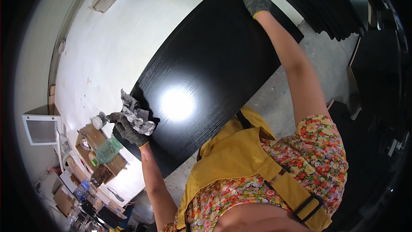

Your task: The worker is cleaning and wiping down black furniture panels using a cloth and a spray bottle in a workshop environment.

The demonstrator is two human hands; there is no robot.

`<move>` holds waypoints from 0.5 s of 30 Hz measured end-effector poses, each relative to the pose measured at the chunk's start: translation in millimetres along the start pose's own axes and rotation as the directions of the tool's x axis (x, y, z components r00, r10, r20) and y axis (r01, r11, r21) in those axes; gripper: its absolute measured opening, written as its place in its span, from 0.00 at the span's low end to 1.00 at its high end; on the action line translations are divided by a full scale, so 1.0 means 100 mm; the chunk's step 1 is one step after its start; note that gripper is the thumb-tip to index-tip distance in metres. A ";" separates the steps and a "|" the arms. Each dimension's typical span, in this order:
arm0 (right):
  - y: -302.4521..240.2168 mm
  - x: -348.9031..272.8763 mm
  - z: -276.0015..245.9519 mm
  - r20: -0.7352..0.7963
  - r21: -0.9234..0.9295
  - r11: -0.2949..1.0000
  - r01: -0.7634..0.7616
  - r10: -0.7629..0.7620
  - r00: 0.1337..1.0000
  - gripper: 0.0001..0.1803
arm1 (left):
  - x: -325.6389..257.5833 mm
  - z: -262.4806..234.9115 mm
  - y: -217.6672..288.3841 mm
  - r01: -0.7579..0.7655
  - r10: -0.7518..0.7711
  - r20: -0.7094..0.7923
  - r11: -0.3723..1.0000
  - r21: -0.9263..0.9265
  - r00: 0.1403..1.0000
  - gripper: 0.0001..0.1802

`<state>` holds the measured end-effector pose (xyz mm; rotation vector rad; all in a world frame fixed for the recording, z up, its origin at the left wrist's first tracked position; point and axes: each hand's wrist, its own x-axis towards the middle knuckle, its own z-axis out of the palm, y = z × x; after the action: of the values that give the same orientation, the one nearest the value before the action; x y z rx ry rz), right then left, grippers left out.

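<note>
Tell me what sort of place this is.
Probably a furniture or woodworking workshop: a large black wood-grain panel lies on a white worktable, more dark panels are stacked beyond, and the floor is bare concrete.

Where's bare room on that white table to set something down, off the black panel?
The white table lies bare from the black panel outward to its far rim. It is crowded behind the left hand holding the grey rag: green bottle, cardboard boxes.
</note>
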<state>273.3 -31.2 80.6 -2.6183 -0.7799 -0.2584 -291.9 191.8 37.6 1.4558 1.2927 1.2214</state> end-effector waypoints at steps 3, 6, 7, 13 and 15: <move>-0.26 -0.71 0.14 -0.127 -0.090 0.878 0.470 -0.478 0.869 0.21 | 0.08 -0.04 0.11 -0.009 0.009 0.031 1.000 0.010 0.999 0.21; -0.94 -1.68 -0.04 -0.033 -0.069 0.664 0.745 -0.748 0.663 0.15 | 0.08 -0.08 -0.02 0.005 -0.004 0.008 0.997 -0.083 1.000 0.21; -1.08 -1.94 -0.16 0.228 0.077 0.703 0.707 -0.703 0.673 0.14 | 0.06 -0.08 -0.03 -0.007 0.006 -0.003 0.994 -0.113 1.000 0.21; -0.04 -0.96 -0.02 -0.225 -0.034 0.811 0.583 -0.575 0.787 0.17 | 0.09 -0.03 0.00 -0.046 0.049 0.053 0.997 -0.060 0.997 0.15; 0.26 -0.47 0.11 -0.261 -0.180 0.895 0.408 -0.444 0.857 0.22 | 0.14 0.01 0.00 -0.029 0.031 0.084 0.999 -0.030 0.996 0.18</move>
<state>249.1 -69.6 49.5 -2.3940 -1.2604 -0.8267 -291.0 205.6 39.2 1.4952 1.1960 1.1809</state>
